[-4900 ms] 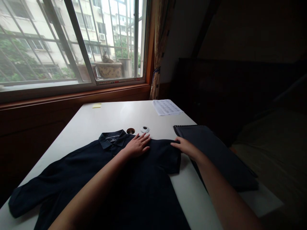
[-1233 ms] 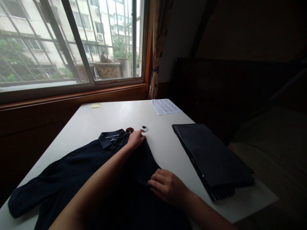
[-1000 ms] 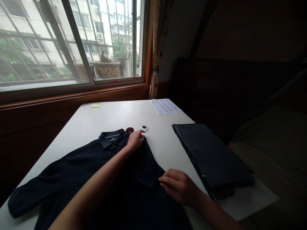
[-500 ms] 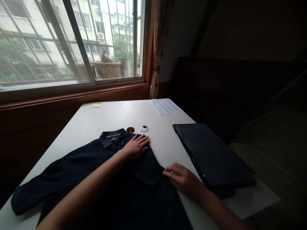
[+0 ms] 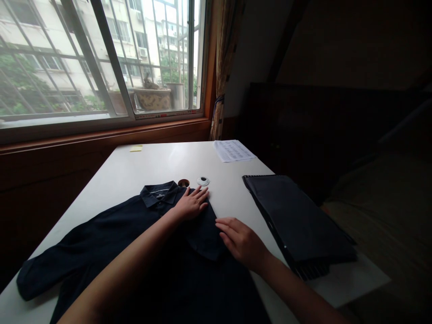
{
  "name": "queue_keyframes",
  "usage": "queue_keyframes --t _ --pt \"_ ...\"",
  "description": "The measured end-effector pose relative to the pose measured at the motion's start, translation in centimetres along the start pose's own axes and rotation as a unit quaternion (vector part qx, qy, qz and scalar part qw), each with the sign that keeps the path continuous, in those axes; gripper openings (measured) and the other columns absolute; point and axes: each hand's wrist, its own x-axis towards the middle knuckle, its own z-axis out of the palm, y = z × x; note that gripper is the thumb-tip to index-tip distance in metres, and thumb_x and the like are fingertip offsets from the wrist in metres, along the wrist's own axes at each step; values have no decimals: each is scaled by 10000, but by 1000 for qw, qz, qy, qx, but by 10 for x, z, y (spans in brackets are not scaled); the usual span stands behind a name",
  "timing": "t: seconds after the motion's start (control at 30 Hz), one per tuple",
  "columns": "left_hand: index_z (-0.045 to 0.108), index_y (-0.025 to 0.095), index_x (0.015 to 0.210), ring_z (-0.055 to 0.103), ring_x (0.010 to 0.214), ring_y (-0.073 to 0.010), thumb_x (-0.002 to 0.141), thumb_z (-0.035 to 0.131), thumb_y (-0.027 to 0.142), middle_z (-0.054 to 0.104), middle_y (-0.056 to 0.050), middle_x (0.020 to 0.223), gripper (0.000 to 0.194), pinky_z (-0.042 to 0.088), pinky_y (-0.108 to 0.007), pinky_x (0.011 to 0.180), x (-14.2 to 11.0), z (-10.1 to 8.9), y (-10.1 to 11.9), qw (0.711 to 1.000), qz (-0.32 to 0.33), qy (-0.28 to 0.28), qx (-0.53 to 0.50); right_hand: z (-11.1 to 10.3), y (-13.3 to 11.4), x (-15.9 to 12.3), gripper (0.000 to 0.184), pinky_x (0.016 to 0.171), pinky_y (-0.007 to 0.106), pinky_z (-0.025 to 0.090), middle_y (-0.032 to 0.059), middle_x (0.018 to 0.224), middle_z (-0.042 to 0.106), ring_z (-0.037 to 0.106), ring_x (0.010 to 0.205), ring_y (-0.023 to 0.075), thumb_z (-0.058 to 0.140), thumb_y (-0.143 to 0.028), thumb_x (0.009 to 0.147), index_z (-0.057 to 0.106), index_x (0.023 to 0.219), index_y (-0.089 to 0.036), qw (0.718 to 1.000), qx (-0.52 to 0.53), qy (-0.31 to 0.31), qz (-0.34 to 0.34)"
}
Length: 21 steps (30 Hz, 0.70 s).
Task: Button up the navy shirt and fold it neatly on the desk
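A dark navy polo shirt (image 5: pixel 111 243) lies front-down on the white table (image 5: pixel 158 164), collar (image 5: pixel 158 196) toward the window. Its right sleeve is folded inward over the body. My left hand (image 5: pixel 191 204) lies flat and open on the shirt's right shoulder, just beside the collar. My right hand (image 5: pixel 240 241) rests palm-down with fingers stretched, on the folded sleeve's edge where cloth meets table. The shirt's left sleeve (image 5: pixel 37 281) is spread out at the near left.
A stack of folded dark garments (image 5: pixel 297 222) sits on the table's right side. A printed sheet (image 5: pixel 234 150), a yellow sticky note (image 5: pixel 136 148), a round white cap (image 5: pixel 203 181) and a cable hole (image 5: pixel 183 183) lie farther back. The window is behind; dark furniture stands right.
The right sleeve, spread out earlier, has been folded over the body. My right hand slid left along the fold, and my left hand opened flat on the shoulder.
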Motion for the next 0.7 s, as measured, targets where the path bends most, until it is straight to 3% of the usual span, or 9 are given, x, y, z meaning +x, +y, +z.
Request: queue_keyframes --t 0.1,0.23,0.43,0.7 --pt "254 250 1566 162 1523 -273 1054 263 481 241 -42 1630 561 190 -610 1187 -1 1 -1 1000 0 0 3 18 -9 18 525 1175 467 350 163 1556 405 370 1435 272 463 -346 1012 429 1484 -118 996 -42 -76 13" --pt "245 250 1569 164 1524 -255 1051 261 497 232 -22 1632 574 186 -573 1202 1 1 -4 1000 -1 -3 5 35 -9 15 692 1216 502 258 147 1630 226 207 1509 288 448 -512 998 305 1553 -125 982 -61 -175 26" --pt "234 282 1573 183 1520 -248 1047 263 514 243 -9 1629 576 160 -545 1214 10 2 -12 1000 -20 -3 6 33 -7 -8 689 1236 499 185 104 1653 84 105 1528 260 394 -519 1018 196 1587 -184 978 -70 -190 47" --pt "299 249 1556 189 1514 -308 1043 293 454 310 -63 1611 552 204 -605 1182 25 6 -19 995 -89 40 14 25 -14 -35 751 1231 523 177 89 1657 77 108 1529 276 452 -543 994 134 1595 -224 976 -65 -197 63"
